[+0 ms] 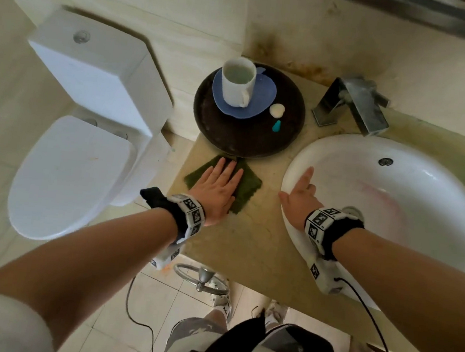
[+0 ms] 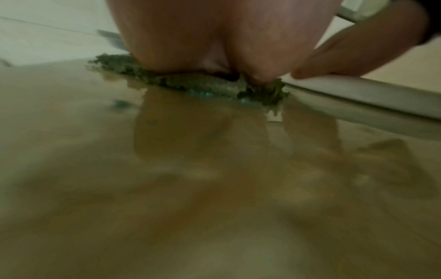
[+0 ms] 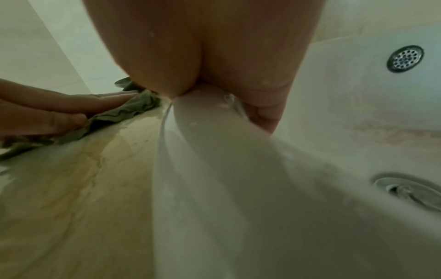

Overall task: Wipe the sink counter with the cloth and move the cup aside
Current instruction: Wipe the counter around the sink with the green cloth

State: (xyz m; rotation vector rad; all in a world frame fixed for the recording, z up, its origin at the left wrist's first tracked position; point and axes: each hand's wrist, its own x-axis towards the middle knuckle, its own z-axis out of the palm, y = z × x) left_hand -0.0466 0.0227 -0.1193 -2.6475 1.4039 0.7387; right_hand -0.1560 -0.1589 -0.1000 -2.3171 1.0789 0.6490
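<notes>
A green cloth lies flat on the beige counter, just in front of the dark round tray. My left hand presses flat on the cloth with straight fingers; the left wrist view shows the palm on the cloth. A white cup stands upright on a blue saucer on the tray. My right hand rests on the white sink rim, index finger straight, other fingers curled over the rim's inner edge. The cloth shows at left in the right wrist view.
A metal faucet stands behind the sink basin. On the tray lie a small white shell-like piece and a teal drop-shaped piece. A white toilet is left of the counter edge.
</notes>
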